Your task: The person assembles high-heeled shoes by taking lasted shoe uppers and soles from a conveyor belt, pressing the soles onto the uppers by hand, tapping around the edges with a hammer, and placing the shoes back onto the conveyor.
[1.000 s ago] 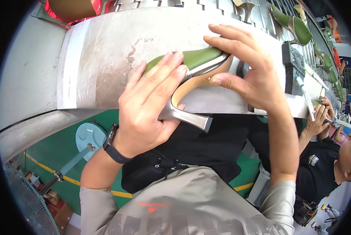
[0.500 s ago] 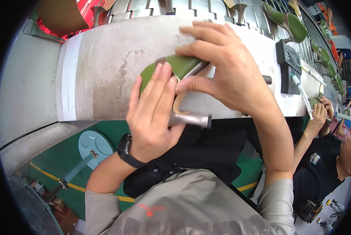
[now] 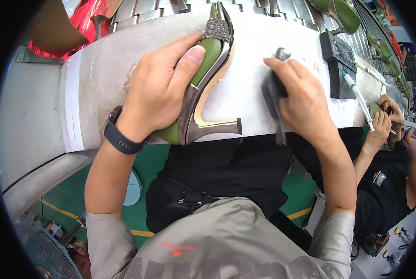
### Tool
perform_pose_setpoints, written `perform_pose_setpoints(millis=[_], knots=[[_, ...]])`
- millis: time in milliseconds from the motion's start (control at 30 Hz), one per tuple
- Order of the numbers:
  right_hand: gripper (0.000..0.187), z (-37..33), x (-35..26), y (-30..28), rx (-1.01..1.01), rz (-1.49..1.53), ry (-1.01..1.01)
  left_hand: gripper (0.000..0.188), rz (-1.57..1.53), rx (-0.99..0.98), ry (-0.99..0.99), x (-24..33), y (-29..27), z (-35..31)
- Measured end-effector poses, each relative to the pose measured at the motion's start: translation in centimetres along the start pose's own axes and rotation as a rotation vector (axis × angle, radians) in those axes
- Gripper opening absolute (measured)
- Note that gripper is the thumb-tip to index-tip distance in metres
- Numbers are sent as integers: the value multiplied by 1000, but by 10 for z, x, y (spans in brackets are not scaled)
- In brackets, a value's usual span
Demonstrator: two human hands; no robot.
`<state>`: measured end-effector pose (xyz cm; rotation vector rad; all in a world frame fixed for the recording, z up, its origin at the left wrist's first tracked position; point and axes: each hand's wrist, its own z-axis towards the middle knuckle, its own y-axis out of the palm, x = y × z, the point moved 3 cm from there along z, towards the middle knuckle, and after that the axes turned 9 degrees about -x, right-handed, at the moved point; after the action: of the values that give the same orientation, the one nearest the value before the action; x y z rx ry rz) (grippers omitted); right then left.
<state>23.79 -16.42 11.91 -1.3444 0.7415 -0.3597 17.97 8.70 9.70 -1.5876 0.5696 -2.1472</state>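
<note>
My left hand is closed around a green high-heeled shoe, pressing it on its side on the pale bench. Its toe points away from me, its tan-edged sole faces right, and a sparkling band wraps the toe end. The grey-brown heel points right near the bench's front edge. To the right of the shoe, my right hand grips a dark hammer with a shiny round metal face. The hammer is blurred and apart from the shoe; the fingers hide part of it.
A black block stands at the right of the bench, with a syringe beside it. More green shoes line the metal conveyor beyond. A co-worker's hands work at the far right. A red piece lies back left.
The shoe has turned so its toe points away and its sole faces right. My right hand has let go of the shoe, moved right and taken hold of the hammer.
</note>
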Motion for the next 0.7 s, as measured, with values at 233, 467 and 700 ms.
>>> perform_pose_setpoints(millis=[233,467,700], knots=[[50,2,-35,-33,432,659,-147,41,39,-10,-22,3,-4,-3],[35,10,-50,0,308,586,-268,38,118,-80,6,5,-5,0],[36,4,-74,15,232,806,-200,36,116,-67,30,5,-4,0]])
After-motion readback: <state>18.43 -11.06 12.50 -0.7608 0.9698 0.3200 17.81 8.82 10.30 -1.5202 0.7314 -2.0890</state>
